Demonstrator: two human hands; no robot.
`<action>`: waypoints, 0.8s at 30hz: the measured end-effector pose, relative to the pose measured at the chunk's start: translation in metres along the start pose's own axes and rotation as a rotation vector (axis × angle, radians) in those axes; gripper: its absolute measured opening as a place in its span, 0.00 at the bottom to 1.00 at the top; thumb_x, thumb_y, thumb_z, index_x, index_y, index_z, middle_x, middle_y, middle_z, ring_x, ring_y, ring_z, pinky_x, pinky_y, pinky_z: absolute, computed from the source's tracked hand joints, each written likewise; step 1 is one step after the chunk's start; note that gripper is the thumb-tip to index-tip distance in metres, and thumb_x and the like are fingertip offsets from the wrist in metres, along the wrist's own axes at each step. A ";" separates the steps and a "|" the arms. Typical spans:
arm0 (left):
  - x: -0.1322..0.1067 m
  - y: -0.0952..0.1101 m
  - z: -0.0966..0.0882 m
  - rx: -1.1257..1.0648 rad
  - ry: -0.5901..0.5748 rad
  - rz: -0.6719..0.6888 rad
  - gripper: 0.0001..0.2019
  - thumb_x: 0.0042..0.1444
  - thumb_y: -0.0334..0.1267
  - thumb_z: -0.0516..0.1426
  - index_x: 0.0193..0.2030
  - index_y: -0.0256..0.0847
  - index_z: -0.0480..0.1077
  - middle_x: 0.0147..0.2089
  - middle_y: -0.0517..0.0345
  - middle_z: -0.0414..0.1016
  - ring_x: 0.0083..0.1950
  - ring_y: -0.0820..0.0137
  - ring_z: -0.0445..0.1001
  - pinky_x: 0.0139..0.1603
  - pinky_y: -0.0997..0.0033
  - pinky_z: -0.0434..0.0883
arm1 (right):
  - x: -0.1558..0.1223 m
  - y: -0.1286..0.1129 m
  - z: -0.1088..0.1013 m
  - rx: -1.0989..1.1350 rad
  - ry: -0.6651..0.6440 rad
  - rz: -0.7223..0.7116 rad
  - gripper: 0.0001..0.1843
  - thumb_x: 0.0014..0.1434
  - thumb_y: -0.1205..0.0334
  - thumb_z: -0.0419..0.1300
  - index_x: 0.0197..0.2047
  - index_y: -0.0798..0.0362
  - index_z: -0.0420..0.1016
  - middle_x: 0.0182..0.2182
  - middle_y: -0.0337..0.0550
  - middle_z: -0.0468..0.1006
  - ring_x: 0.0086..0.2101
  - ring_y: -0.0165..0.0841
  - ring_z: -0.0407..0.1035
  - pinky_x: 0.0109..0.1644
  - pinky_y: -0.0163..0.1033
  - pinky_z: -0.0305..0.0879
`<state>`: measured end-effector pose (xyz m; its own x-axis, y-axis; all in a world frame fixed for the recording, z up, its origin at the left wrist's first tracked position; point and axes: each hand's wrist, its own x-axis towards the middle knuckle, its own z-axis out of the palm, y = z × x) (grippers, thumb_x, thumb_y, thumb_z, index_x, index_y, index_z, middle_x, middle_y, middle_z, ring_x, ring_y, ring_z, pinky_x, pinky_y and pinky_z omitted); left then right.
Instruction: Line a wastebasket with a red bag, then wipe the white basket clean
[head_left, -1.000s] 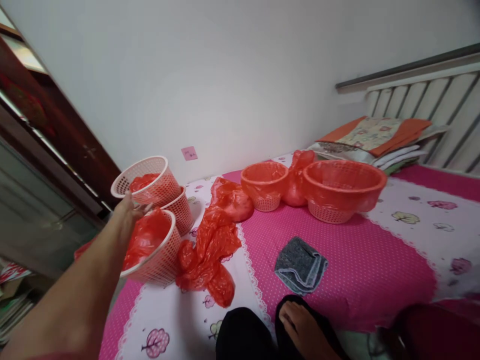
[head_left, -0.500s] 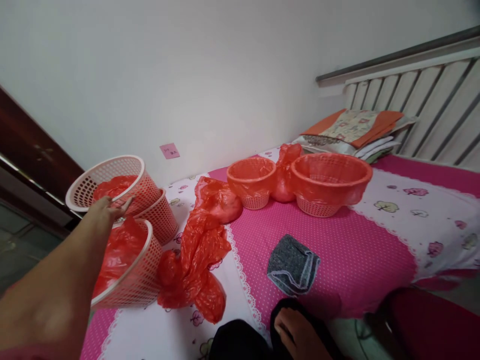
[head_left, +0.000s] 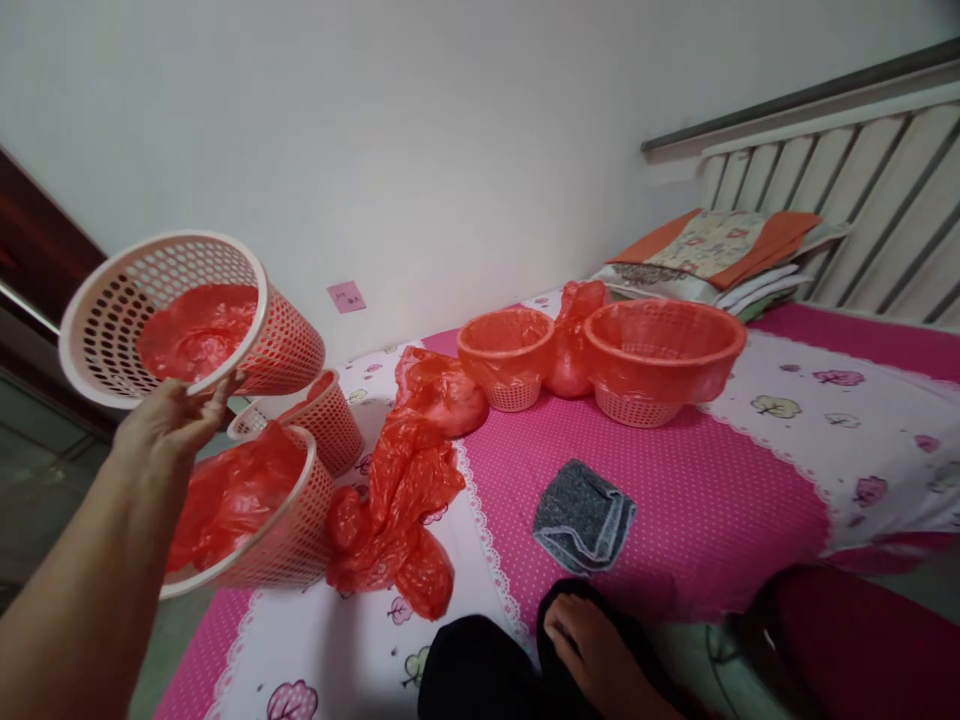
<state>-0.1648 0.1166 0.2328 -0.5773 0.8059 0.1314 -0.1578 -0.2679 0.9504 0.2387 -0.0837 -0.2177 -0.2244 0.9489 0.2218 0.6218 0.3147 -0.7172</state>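
Lined mesh basket (head_left: 281, 345), aloft, tilted: left hand (head_left: 166, 432) fingers (head_left: 217, 392) pinch its rim. Risk: one-point grip slips; red liner bag (head_left: 196, 330) spills out.

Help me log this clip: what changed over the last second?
The left hand gripped the top basket by its rim and lifted it up and leftward off the one beneath. It is now tilted in the air, with the red bag inside. The other baskets, loose bags, cloth and right hand stayed put.
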 end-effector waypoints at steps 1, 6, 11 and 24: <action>-0.013 0.004 -0.004 0.012 0.026 -0.046 0.21 0.73 0.23 0.40 0.62 0.12 0.66 0.65 0.27 0.73 0.73 0.53 0.66 0.39 0.91 0.75 | 0.001 -0.001 -0.001 0.003 -0.007 -0.002 0.12 0.70 0.66 0.52 0.36 0.49 0.73 0.35 0.43 0.80 0.37 0.38 0.73 0.45 0.44 0.63; -0.094 -0.017 -0.032 0.016 0.076 -0.108 0.16 0.67 0.22 0.46 0.39 0.31 0.74 0.38 0.51 0.81 0.44 0.73 0.80 0.34 0.90 0.76 | 0.002 -0.006 -0.005 0.016 -0.006 -0.014 0.12 0.70 0.67 0.51 0.36 0.49 0.73 0.35 0.44 0.80 0.37 0.38 0.72 0.45 0.44 0.62; -0.196 -0.103 -0.055 0.046 -0.006 -0.341 0.10 0.55 0.23 0.57 0.38 0.37 0.78 0.37 0.55 0.84 0.33 0.70 0.82 0.30 0.80 0.81 | 0.000 -0.002 -0.003 -0.009 0.027 -0.048 0.12 0.70 0.67 0.52 0.35 0.50 0.72 0.34 0.42 0.79 0.36 0.37 0.71 0.44 0.43 0.60; -0.311 -0.228 -0.049 0.137 -0.245 -0.538 0.11 0.51 0.38 0.66 0.41 0.38 0.81 0.41 0.45 0.87 0.50 0.48 0.86 0.40 0.59 0.83 | -0.002 0.004 -0.012 0.078 -0.024 -0.030 0.12 0.68 0.64 0.50 0.35 0.50 0.72 0.34 0.44 0.79 0.39 0.39 0.72 0.46 0.44 0.63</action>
<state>0.0120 -0.0989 -0.0388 -0.2409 0.9120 -0.3319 -0.2624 0.2681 0.9270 0.2508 -0.0843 -0.2131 -0.2609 0.9378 0.2289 0.5540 0.3396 -0.7601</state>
